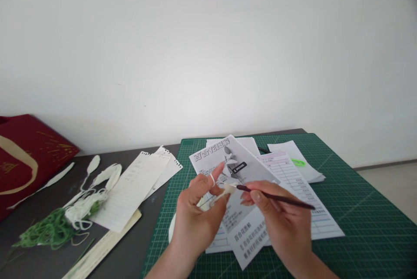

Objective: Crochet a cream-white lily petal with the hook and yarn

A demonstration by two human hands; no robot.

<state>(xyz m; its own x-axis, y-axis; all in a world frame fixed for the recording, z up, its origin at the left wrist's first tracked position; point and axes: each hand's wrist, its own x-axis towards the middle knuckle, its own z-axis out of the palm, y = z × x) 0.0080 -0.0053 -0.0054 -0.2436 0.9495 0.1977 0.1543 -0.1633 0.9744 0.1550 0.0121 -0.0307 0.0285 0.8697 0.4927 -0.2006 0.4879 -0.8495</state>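
Note:
Both hands meet above the printed sheets in the middle of the view. My right hand (285, 227) grips a crochet hook (280, 198) by its dark brown handle, pen-fashion, the metal tip pointing left. That tip touches a small white crochet piece (228, 189) pinched between the thumb and fingers of my left hand (197, 220). White yarn (213, 178) passes round my raised left index finger. Fingers partly hide the crochet piece, so its full shape cannot be made out. Beneath the hands lies a printed pattern sheet (243, 214) with a flower picture.
A green cutting mat (355, 214) carries more papers and a bright green plastic item (298, 162). To the left, on the dark table, are white crocheted petals (94, 164), tangled green yarn (54, 229), white yarn (80, 211), handwritten notebook sheets (132, 190) and a red bag (48, 149).

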